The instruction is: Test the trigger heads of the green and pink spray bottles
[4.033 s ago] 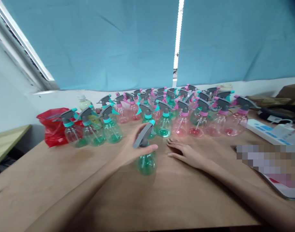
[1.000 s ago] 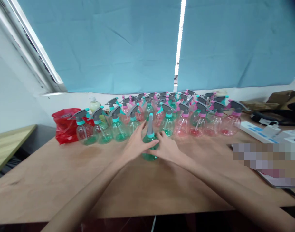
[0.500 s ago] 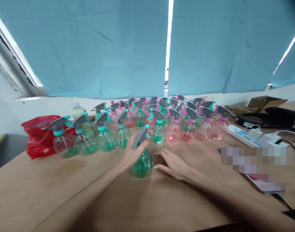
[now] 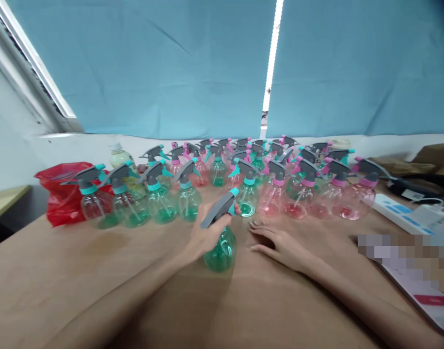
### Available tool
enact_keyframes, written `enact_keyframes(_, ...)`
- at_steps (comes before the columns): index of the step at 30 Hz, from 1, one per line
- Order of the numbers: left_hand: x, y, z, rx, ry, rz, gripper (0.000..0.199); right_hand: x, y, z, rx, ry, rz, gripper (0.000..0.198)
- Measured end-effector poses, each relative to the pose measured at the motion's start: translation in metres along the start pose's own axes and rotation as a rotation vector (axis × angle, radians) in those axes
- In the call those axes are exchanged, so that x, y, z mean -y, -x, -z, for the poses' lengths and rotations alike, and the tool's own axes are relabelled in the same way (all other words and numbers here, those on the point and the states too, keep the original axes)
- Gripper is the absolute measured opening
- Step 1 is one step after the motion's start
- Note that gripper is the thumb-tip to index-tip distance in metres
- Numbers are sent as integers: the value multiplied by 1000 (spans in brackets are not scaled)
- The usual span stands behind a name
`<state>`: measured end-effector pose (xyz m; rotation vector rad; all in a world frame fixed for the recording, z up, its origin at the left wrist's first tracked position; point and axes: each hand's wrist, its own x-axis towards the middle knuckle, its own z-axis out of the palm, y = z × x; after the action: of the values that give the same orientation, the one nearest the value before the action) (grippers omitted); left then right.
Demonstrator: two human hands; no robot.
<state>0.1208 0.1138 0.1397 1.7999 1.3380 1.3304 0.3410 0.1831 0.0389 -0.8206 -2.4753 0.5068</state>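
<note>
My left hand (image 4: 209, 230) is wrapped round the neck of a green spray bottle (image 4: 221, 253) with a grey and turquoise trigger head. The bottle is near the middle of the table, its round body below my fingers. To its right, my right hand (image 4: 280, 243) rests by the tabletop with fingers loosely curved and apart, holding nothing. Just behind stands another green spray bottle (image 4: 247, 199). More green spray bottles (image 4: 162, 206) stand in a row on the left, and pink spray bottles (image 4: 295, 204) on the right.
Several more spray bottles stand behind the front row. A red plastic bag (image 4: 64, 198) and a pale bottle (image 4: 119, 155) are at the left. On the right lie a white power strip (image 4: 402, 213) with plugs and a phone (image 4: 421, 291), partly blurred out. Blue curtain (image 4: 171, 68) hangs behind the wooden table (image 4: 142, 276).
The camera view has turned slightly, shifting the bottles on the right further right. My left hand still grips the green spray bottle. My right hand sits slightly farther from that bottle.
</note>
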Motion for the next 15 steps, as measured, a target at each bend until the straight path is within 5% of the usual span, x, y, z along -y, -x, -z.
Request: enact_keyframes(15,3,-3,2,84,8,-2,19,-3,2,5,40,-62,-11,52)
